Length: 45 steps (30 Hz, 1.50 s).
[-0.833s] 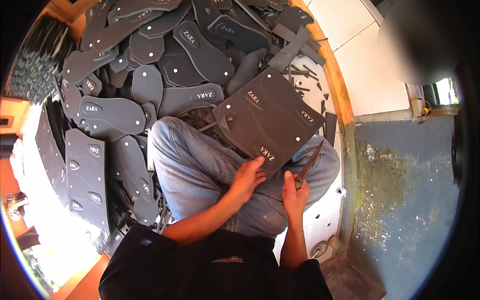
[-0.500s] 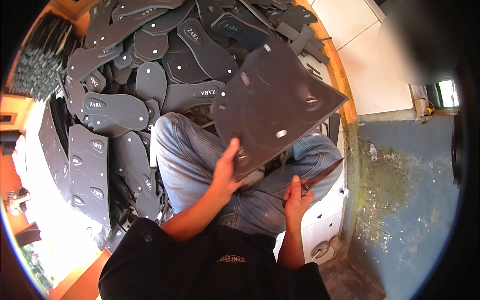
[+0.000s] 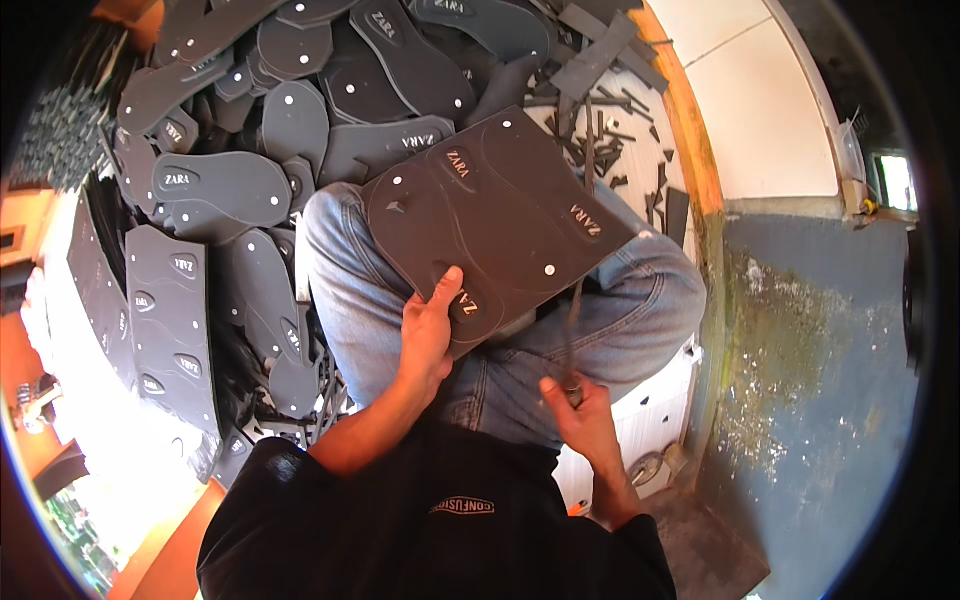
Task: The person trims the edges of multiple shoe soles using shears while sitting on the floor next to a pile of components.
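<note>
In my lap lies a dark foam sheet [image 3: 505, 215] with molded sandal-sole outlines, pale printing and white dots. My left hand [image 3: 430, 325] grips its near left corner, thumb on top and the other fingers mostly underneath. My right hand [image 3: 588, 415] is closed round the handle of a knife [image 3: 573, 335], just short of the sheet's near right edge. The thin blade points away from me and is blurred; whether it touches the sheet I cannot tell.
Cut sandal soles [image 3: 230, 190] are heaped ahead and to the left. An uncut foam sheet [image 3: 170, 320] leans at the left. Black offcuts [image 3: 610, 135] and slivers lie beyond my knee, inside a wooden edge [image 3: 690, 120]. A grey-blue floor [image 3: 830, 400] spreads at the right.
The foam sheet has come to rest lower and flatter across my lap. My right hand has turned the knife from pointing right to pointing away from me, beside the sheet's edge.
</note>
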Each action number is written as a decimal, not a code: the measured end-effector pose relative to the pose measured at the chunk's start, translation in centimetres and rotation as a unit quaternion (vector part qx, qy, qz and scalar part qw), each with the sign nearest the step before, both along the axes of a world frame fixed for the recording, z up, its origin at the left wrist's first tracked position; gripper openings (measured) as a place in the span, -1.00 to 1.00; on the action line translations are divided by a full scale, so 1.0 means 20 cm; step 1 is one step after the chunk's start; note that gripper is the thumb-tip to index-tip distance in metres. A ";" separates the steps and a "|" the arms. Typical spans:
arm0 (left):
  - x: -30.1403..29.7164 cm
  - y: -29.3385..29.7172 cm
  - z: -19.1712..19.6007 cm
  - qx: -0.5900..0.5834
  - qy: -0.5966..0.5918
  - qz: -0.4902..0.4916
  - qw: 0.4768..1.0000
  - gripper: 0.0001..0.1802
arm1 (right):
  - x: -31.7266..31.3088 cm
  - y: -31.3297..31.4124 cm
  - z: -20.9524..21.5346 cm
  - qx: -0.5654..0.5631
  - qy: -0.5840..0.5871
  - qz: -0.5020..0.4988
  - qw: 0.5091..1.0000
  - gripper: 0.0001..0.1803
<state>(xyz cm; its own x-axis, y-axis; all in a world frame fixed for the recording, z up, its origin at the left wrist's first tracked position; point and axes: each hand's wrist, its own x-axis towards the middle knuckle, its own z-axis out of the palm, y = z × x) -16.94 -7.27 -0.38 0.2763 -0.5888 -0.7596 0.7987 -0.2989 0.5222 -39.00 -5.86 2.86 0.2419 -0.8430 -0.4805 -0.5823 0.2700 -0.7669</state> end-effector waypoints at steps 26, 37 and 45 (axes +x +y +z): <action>-0.01 0.05 0.09 0.025 0.068 -0.025 0.997 -0.58 | 0.04 0.03 -0.01 0.042 0.128 0.063 0.989 -0.72; 0.05 0.04 0.11 0.067 0.047 -0.075 0.994 -0.57 | 0.11 -0.06 -0.05 0.048 0.135 0.109 0.984 -0.76; 0.04 0.05 0.07 0.056 0.019 -0.083 0.995 -0.56 | 0.17 -0.18 -0.05 0.050 0.149 0.155 0.975 -0.80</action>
<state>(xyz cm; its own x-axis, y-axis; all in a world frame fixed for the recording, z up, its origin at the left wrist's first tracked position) -16.13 -6.34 0.96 0.1520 -0.5344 -0.8314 0.7515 -0.4838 0.4484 -35.70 -9.47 1.87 0.3140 -0.6971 -0.6446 -0.8412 0.1106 -0.5293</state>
